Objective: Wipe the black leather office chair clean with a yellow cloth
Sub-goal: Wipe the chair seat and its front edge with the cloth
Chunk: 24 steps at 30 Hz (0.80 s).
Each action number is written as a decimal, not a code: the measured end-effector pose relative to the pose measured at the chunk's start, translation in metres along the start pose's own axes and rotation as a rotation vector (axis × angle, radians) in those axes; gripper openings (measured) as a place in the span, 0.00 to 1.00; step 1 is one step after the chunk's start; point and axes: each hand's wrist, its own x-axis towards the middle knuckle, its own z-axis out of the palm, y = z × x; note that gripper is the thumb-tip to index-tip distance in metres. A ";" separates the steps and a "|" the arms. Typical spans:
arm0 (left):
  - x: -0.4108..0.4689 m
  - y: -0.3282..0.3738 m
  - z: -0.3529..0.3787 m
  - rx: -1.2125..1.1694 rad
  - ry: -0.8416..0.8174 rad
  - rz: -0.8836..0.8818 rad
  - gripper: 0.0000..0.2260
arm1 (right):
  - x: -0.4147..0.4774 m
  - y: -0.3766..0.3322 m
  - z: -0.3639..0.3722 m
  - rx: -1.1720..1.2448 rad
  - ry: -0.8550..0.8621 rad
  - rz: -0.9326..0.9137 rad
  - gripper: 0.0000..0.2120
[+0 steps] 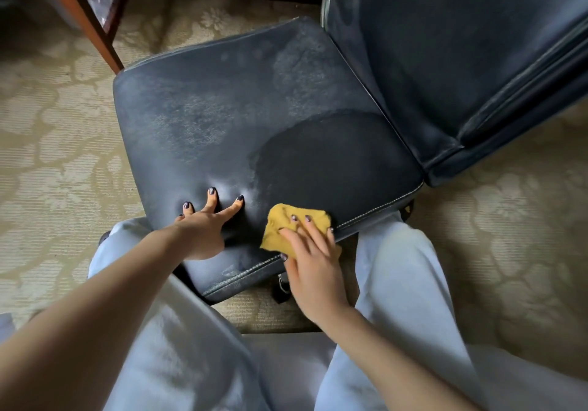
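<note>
Pale trousers (pixel 407 267), nearest the lens: two legs set either side of the seat's near corner, cut off by the bottom edge.

Left hand (pixel 203 229): holding nothing, fingers spread and straight, dark-painted fingertips pressing dents into the leather near the seat's near edge. Thumb hard to make out.

Right hand (pixel 313 264): fingers laid straight and flat on top of the yellow cloth (pixel 286 223), pressing it down, not curled round it. Palm hides the near part of the cloth.

Yellow cloth: crumpled, on the near edge of the seat beside the white stitched seam (pixel 375 213), just right of the left hand. Long axis running from lower left to upper right, along the seat edge.

Black leather office chair, seat (pixel 222 124): dusty grey film over most of the surface, with one clean dark patch (pixel 334 156) just beyond the cloth. Facing frame left, back to the right; one side turned toward the person.

Backrest (pixel 445 44): upper right, equally dusty, cut off by the top and right edges.

Chair base (pixel 281 289): only a small dark part visible under the seat, between the legs; rest hidden.

Wooden furniture leg (pixel 82 19): upper left, slanted, top cut off.

Beige patterned carpet (pixel 47 140): under everything.
</note>
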 end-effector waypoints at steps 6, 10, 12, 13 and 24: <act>0.001 0.001 0.001 0.017 0.001 -0.002 0.37 | 0.020 -0.021 0.007 -0.012 -0.007 -0.053 0.16; 0.004 -0.001 0.001 0.041 -0.009 -0.001 0.35 | 0.054 -0.028 0.002 -0.026 -0.109 -0.114 0.17; 0.005 -0.002 0.001 0.056 -0.015 -0.004 0.34 | 0.074 -0.026 0.000 -0.038 -0.157 -0.155 0.17; 0.005 -0.002 0.001 0.056 -0.017 -0.002 0.34 | 0.083 -0.025 -0.002 -0.047 -0.164 -0.181 0.16; -0.001 -0.001 -0.003 0.081 0.047 0.040 0.37 | 0.140 -0.007 -0.017 -0.060 -0.189 -0.140 0.14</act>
